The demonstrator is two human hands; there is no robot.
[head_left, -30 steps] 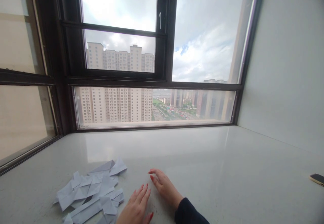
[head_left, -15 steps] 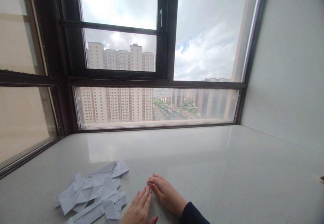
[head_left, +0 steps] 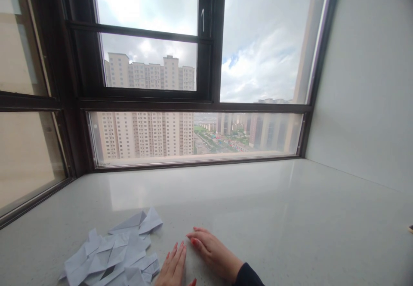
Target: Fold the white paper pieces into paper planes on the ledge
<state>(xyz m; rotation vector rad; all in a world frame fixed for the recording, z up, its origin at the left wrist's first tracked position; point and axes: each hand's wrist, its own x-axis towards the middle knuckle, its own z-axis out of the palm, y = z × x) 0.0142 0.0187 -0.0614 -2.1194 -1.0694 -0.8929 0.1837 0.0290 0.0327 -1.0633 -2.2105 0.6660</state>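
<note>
My left hand (head_left: 172,265) lies low on the white sill, its fingers stretched out side by side and its thumb held apart. To its right, my right hand (head_left: 214,251) rests with fingers extended to the left and the thumb just below them. A small gap separates the two hands. Nothing shows between the fingers of either; what may lie under the palms is hidden. Just left of my left hand is a loose heap of folded white paper pieces (head_left: 129,251), some overlapping, with one pointed piece at its far right.
The pale, glossy window sill (head_left: 258,208) spreads beneath the hands. Beyond it stands a dark-framed window (head_left: 213,105) with tall buildings outside. A plain wall (head_left: 361,105) rises on the right. A small dark object (head_left: 411,228) is cut off at the right edge.
My hands have drawn a little apart, where before their fingertips nearly met. The camera view has shifted slightly, so the paper heap appears lower and farther left.
</note>
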